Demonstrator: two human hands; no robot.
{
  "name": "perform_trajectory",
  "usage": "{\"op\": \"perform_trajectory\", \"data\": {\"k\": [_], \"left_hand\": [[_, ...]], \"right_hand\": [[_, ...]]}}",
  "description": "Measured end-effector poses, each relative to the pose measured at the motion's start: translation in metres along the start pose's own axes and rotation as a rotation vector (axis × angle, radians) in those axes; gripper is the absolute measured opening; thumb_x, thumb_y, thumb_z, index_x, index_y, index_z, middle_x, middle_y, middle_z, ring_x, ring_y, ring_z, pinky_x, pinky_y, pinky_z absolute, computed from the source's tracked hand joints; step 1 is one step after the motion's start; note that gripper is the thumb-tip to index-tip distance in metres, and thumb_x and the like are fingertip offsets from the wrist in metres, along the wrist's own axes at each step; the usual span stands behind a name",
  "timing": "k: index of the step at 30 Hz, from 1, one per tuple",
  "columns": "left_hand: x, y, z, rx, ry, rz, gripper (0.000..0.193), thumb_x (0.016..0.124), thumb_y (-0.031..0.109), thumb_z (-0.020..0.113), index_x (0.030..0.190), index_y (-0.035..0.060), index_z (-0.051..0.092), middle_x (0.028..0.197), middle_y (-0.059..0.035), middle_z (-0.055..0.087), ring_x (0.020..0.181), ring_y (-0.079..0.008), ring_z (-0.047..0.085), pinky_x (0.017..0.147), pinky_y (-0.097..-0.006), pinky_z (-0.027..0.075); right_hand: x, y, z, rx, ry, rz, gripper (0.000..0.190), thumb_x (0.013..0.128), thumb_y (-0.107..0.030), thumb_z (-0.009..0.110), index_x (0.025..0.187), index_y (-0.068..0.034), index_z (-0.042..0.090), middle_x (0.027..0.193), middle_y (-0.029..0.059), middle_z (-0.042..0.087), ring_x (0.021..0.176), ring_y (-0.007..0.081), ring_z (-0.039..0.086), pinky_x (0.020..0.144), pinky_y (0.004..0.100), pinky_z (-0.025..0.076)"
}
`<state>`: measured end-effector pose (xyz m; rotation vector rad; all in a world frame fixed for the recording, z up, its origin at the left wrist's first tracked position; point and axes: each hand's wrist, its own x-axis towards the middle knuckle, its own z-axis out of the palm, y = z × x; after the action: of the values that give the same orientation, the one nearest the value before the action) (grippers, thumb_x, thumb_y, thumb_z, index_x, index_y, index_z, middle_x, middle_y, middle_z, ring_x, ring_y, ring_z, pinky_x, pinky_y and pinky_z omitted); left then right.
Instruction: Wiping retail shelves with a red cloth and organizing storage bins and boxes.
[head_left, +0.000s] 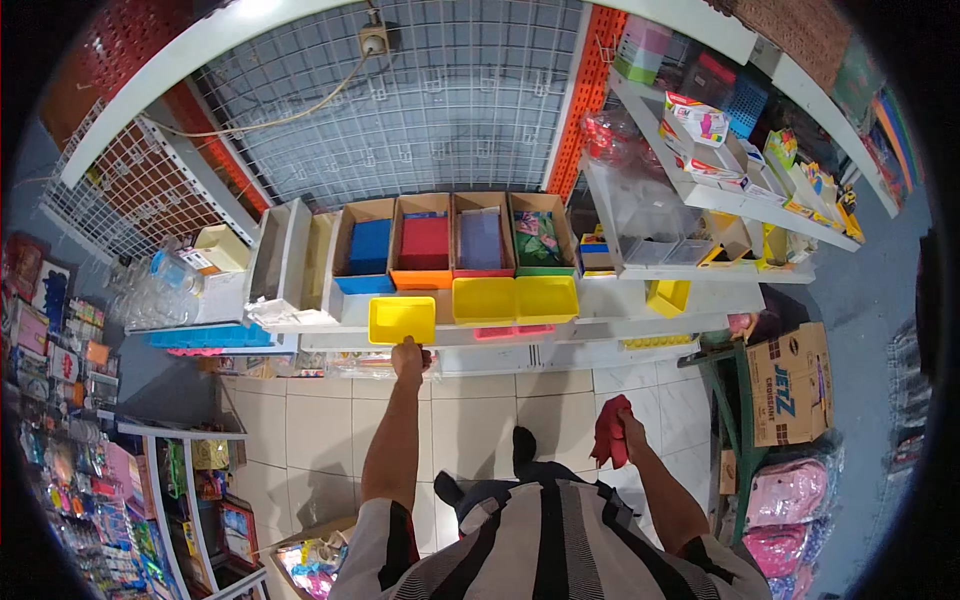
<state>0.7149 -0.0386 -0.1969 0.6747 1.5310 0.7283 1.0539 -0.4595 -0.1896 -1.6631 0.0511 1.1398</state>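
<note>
My left hand (409, 358) grips the near edge of a yellow plastic tray (402, 319) at the front of a white shelf (607, 306). Nothing shows inside that tray. To its right, two more yellow plastic trays (484, 301) sit side by side on the shelf. Behind them stands a row of cardboard boxes holding blue contents (370, 246), red contents (425, 246), greyish-purple contents (480, 238) and green patterned contents (536, 238). A crumpled red cloth (612, 431) hangs from my right hand (631, 435), low over the tiled floor and away from the shelf.
A yellow bin (668, 298) stands farther right on the shelf, below a projecting rack with open cartons (701, 142). Wire mesh (450, 97) backs the shelf. At right are a large carton (789, 386) and wrapped pink bags (786, 491). A box of goods (311, 562) sits on the floor behind left.
</note>
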Motion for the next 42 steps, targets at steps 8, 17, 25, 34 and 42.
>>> {"op": "perform_trajectory", "data": {"k": [8, 17, 25, 34, 42], "left_hand": [[0.009, 0.011, 0.047, -0.030, -0.037, -0.062, 0.038, 0.097, 0.034, 0.045, 0.083, 0.0001, 0.055, 0.057, -0.0118, 0.056, 0.039, -0.0199, 0.050, 0.035, -0.0327, 0.042], [0.017, 0.014, 0.059, 0.037, -0.055, -0.021, 0.051, 0.095, 0.052, 0.047, 0.079, 0.0034, 0.055, 0.057, -0.0098, 0.057, 0.042, -0.0197, 0.054, 0.038, -0.0309, 0.044], [-0.010, -0.009, 0.043, -0.044, -0.219, -0.088, 0.079, 0.088, 0.079, 0.036, 0.115, 0.0078, 0.059, 0.080, -0.0080, 0.064, 0.066, -0.0175, 0.061, 0.065, -0.0345, 0.051], [-0.087, -0.202, -0.007, -0.080, -0.333, -0.462, 0.041, 0.094, 0.055, 0.055, 0.102, 0.0151, 0.063, 0.075, -0.0023, 0.063, 0.052, -0.0126, 0.057, 0.045, -0.0235, 0.047], [-0.198, -0.295, -0.041, -0.055, -0.228, -0.672, 0.042, 0.096, 0.049, 0.054, 0.102, 0.0080, 0.060, 0.075, -0.0061, 0.062, 0.051, -0.0189, 0.054, 0.050, -0.0401, 0.049]], "right_hand": [[0.018, -0.016, -0.045, 0.050, 0.187, 0.037, 0.059, 0.093, -0.055, 0.055, 0.117, -0.001, 0.061, 0.092, 0.0113, 0.067, 0.076, 0.0220, 0.065, 0.072, 0.0366, 0.056], [0.083, -0.054, -0.062, -0.915, 0.082, -0.337, 0.037, 0.085, -0.038, 0.065, 0.096, -0.003, 0.065, 0.077, 0.0176, 0.067, 0.071, 0.0295, 0.066, 0.063, 0.0409, 0.051], [0.115, -0.154, -0.023, -0.847, 0.225, -0.486, 0.081, 0.080, -0.034, 0.071, 0.143, -0.013, 0.025, 0.096, 0.0221, 0.070, 0.091, 0.0389, 0.069, 0.080, 0.0454, 0.054], [0.202, -0.194, -0.030, -0.926, 0.196, -0.563, 0.101, 0.082, -0.038, 0.070, 0.152, -0.004, 0.005, 0.107, 0.0210, 0.069, 0.102, 0.0380, 0.066, 0.089, 0.0417, 0.052], [0.247, -0.188, -0.093, -1.002, 0.405, -0.657, 0.057, 0.084, -0.036, 0.069, 0.127, -0.003, 0.053, 0.114, 0.0186, 0.067, 0.110, 0.0340, 0.063, 0.093, 0.0403, 0.050]]}}
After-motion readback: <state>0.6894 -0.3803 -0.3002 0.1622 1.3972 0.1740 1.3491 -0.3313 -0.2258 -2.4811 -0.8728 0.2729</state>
